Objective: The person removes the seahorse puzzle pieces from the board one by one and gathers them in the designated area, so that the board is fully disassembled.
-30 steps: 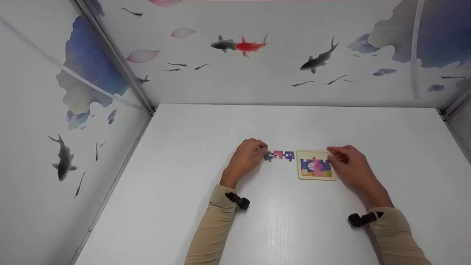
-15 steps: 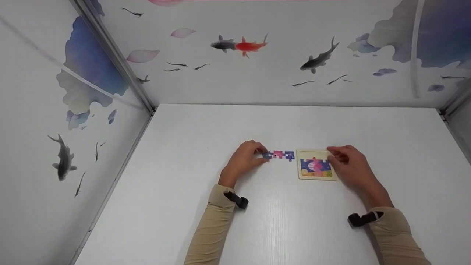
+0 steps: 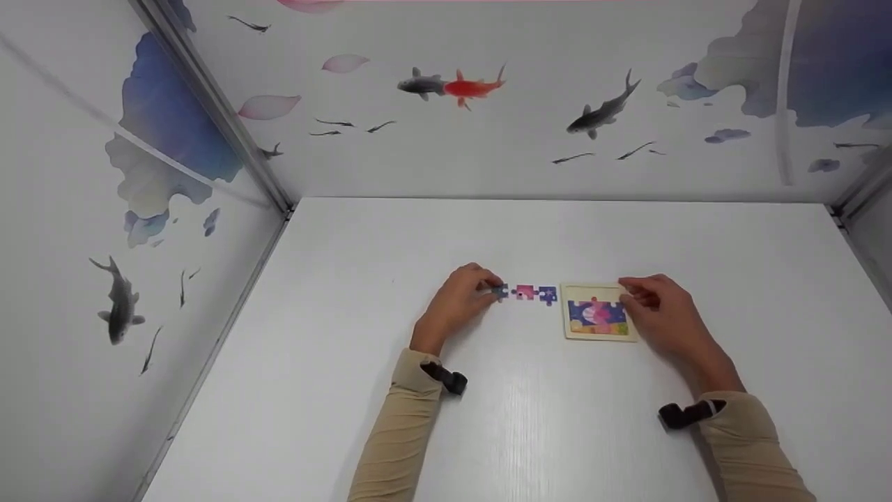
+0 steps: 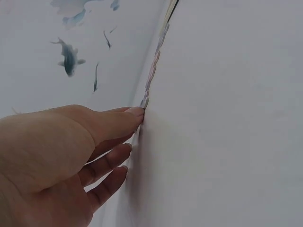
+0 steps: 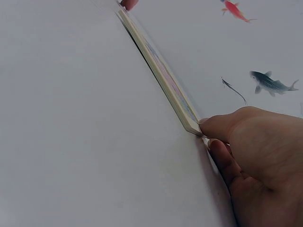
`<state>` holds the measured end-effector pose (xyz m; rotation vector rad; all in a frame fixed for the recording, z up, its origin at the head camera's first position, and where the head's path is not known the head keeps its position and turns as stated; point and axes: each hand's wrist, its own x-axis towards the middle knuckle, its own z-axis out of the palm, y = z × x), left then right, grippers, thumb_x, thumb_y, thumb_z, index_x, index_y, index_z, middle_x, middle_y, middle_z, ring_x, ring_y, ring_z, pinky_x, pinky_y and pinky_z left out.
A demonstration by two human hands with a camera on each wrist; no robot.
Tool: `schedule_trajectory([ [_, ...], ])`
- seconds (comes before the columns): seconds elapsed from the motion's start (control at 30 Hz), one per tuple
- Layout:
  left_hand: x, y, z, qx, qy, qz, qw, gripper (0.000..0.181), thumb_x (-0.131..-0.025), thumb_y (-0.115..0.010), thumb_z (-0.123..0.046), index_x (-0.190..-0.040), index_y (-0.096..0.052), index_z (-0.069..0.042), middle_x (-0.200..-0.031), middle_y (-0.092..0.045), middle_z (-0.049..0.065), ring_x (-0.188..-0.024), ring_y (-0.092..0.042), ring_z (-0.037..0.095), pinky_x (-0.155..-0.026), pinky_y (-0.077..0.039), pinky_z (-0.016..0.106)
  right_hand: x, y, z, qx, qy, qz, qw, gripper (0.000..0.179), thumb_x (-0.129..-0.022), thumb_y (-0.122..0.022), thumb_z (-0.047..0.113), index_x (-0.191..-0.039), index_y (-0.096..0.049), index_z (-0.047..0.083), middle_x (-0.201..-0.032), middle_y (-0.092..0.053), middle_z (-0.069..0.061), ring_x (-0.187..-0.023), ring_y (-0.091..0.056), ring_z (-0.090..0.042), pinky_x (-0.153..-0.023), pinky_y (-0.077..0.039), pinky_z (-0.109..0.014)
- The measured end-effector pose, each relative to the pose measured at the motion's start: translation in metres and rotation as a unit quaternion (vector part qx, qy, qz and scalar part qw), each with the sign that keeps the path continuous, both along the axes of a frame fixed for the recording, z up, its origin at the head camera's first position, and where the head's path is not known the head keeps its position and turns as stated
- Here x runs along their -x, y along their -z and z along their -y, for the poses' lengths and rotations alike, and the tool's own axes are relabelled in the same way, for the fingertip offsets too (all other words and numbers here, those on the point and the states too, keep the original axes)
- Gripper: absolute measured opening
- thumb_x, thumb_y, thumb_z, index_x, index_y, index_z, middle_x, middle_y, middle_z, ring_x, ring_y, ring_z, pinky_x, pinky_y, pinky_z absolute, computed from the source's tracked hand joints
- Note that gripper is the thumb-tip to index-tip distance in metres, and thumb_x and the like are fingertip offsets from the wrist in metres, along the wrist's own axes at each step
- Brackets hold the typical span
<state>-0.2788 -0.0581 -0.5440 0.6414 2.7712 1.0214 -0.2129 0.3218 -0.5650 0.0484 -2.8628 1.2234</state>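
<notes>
Left hand (image 3: 456, 300)'s pinching a grey piece (image 3: 501, 291), just left of a pink piece (image 3: 525, 293) with a blue piece (image 3: 548, 295) right beside it. Right hand (image 3: 665, 310)'s gripping the tray (image 3: 587, 291) by its right edge, and I can see joined pieces (image 3: 597, 321) filling its lower part. White desk (image 3: 529, 411) underneath, fish (image 3: 475, 88) on the far wall (image 3: 529, 164).

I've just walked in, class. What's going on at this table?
A person's left hand pinches a dark jigsaw piece; a pink piece and a blue piece lie between it and the tray. The right hand grips the tray's right edge. Joined pieces fill the tray's near part; beyond them it's unfilled.
</notes>
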Motion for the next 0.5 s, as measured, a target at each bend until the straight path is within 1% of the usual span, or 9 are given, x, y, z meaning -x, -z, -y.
schedule_trajectory([
  [0.17, 0.0011, 0.0021, -0.0025, -0.012, 0.004, -0.006, 0.9999, 0.025, -0.105, -0.073, -0.015, -0.129, -0.078, -0.015, -0.127, -0.069, 0.003, -0.118, -0.065, 0.018, -0.105, -0.055, 0.033, 0.0009, -0.0003, -0.0002, 0.005, 0.000, -0.008, 1.0000, 0.043, -0.109, -0.065, 0.035, -0.149, -0.067, 0.017, -0.125, -0.063, -0.009, -0.111, -0.060, -0.025, -0.085, -0.041, -0.004],
  [0.33, 0.0001, 0.0026, -0.0019, -0.026, 0.004, 0.003, 0.9997, 0.027, -0.104, -0.073, -0.013, -0.130, -0.077, -0.013, -0.129, -0.069, 0.004, -0.119, -0.065, 0.019, -0.106, -0.055, 0.034, 0.0015, 0.0000, -0.0008, 0.004, -0.002, -0.011, 0.9999, 0.042, -0.109, -0.067, 0.032, -0.147, -0.068, 0.015, -0.122, -0.063, -0.009, -0.108, -0.060, -0.025, -0.083, -0.040, -0.002],
  [0.5, -0.0006, 0.0017, -0.0009, -0.031, 0.004, 0.011, 0.9994, 0.027, -0.104, -0.073, -0.013, -0.131, -0.077, -0.012, -0.129, -0.069, 0.005, -0.120, -0.065, 0.020, -0.106, -0.055, 0.034, 0.0010, 0.0003, -0.0008, 0.003, -0.003, -0.012, 0.9999, 0.042, -0.109, -0.067, 0.033, -0.147, -0.067, 0.015, -0.122, -0.064, -0.010, -0.109, -0.060, -0.025, -0.083, -0.040, -0.001],
])
